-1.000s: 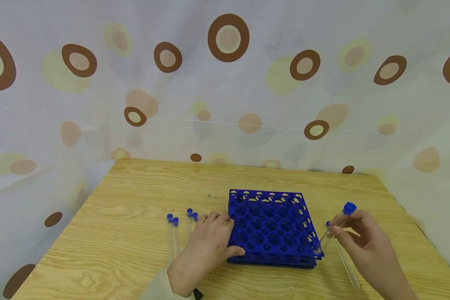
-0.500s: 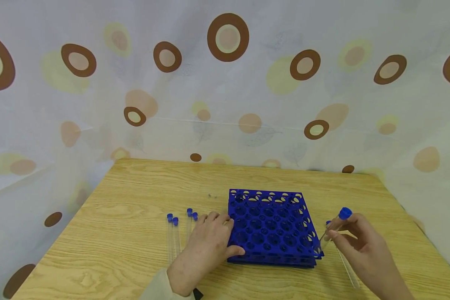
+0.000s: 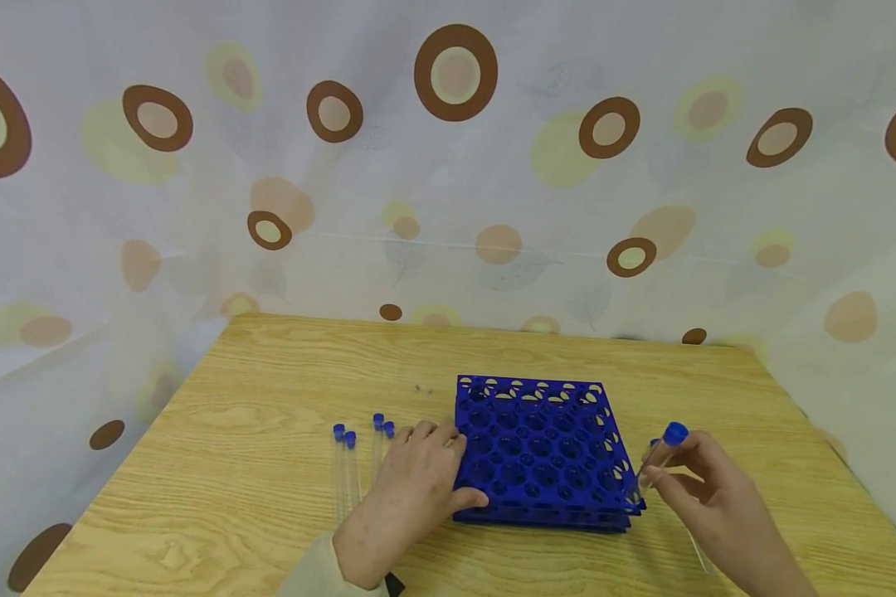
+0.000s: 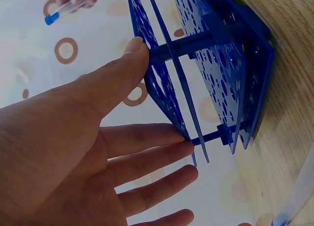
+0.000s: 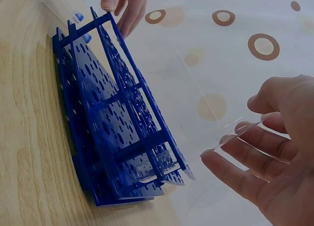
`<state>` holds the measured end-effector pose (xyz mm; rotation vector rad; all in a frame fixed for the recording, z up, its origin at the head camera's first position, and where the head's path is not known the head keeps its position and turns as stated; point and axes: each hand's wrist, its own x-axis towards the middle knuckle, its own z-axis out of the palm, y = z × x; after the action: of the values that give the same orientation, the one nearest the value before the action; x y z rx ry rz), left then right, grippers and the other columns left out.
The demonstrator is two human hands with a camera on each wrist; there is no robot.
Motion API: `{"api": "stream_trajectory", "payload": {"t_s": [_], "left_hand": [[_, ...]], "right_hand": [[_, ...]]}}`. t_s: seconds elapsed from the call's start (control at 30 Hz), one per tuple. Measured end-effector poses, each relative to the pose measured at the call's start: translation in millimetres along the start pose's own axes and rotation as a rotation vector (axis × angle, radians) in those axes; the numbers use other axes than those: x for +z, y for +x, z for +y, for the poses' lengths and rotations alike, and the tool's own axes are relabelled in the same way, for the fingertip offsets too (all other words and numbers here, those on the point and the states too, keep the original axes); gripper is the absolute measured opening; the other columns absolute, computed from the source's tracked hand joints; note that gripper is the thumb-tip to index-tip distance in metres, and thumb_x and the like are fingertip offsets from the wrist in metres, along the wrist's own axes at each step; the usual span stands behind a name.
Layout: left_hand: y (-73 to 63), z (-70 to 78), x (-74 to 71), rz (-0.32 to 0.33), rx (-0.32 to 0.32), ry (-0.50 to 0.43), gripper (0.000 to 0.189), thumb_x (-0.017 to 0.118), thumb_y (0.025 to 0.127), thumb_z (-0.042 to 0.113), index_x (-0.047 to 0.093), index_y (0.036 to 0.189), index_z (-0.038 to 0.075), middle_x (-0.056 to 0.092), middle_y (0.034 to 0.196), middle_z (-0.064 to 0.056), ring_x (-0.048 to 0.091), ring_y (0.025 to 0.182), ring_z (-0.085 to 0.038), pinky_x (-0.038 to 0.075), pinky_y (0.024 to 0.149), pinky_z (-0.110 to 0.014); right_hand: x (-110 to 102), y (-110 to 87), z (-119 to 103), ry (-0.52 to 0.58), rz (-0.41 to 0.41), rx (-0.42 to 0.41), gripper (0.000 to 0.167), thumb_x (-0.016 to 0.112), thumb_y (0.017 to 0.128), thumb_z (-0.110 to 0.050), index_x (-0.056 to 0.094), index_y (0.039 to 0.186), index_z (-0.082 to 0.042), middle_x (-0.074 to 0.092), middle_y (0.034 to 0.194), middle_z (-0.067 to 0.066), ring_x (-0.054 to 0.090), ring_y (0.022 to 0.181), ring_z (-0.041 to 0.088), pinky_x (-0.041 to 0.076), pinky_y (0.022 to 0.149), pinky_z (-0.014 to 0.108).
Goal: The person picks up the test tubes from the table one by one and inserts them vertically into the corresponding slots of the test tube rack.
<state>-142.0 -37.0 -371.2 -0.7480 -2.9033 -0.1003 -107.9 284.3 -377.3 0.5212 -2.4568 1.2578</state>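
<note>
My left hand (image 3: 418,477) rests against the left side of a blue test tube rack (image 3: 538,503). In the left wrist view its fingers (image 4: 142,140) are spread and fairly straight, with index fingertip and thumb at the rack's upper corners. My right hand (image 3: 717,497) pinches a clear test tube with a blue cap (image 3: 675,434) between thumb and fingers. That tube leans right; its lower end (image 5: 157,168) shows inside the rack's near right corner in the right wrist view. Behind the right hand lies another blue-capped tube (image 3: 704,557), partly covered.
Several blue-capped test tubes (image 3: 339,473) lie on the wooden table (image 3: 194,497) left of the rack, partly hidden by the left hand and forearm. A black piece (image 3: 393,585) shows by the left wrist. A patterned curtain (image 3: 448,182) hangs behind the table.
The right hand has moved left and slightly down, bringing the tube's cap lower and closer to the rack, with the tube steeper. Left hand and rack have stayed put.
</note>
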Motion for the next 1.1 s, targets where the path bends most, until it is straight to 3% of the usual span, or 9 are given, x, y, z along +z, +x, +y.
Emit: {"api": "stream_trajectory", "payload": {"t_s": [0.33,0.57,1.1], "left_hand": [[0.0,0.0,0.2,-0.011,-0.005,-0.006,0.070,0.064,0.082,0.066,0.068,0.127,0.012,0.063,0.131,-0.002,0.059,0.119,-0.024,0.050,0.101,-0.046],[-0.1,0.3,0.7,0.006,0.000,0.018,0.070,0.065,0.081,0.066,0.068,0.126,0.013,0.064,0.129,-0.001,0.060,0.117,-0.023,0.050,0.099,-0.044],[-1.0,0.3,1.3,0.022,0.005,0.023,0.070,0.065,0.081,0.067,0.069,0.125,0.013,0.065,0.127,-0.001,0.060,0.115,-0.023,0.051,0.098,-0.044]], "right_hand": [[1.8,-3.2,3.3,-0.033,-0.033,0.080,0.016,0.061,0.094,0.004,0.055,0.104,-0.007,0.061,0.101,-0.005,0.064,0.091,0.007,0.056,0.074,0.017],[2.6,-4.6,5.5,-0.064,-0.066,0.133,0.015,0.062,0.097,-0.005,0.054,0.109,-0.011,0.062,0.101,0.003,0.063,0.091,0.003,0.056,0.073,0.019],[0.4,-4.9,4.0,-0.064,-0.110,0.187,0.016,0.061,0.099,-0.012,0.054,0.112,-0.008,0.063,0.100,0.005,0.063,0.092,0.003,0.057,0.073,0.021]]}}
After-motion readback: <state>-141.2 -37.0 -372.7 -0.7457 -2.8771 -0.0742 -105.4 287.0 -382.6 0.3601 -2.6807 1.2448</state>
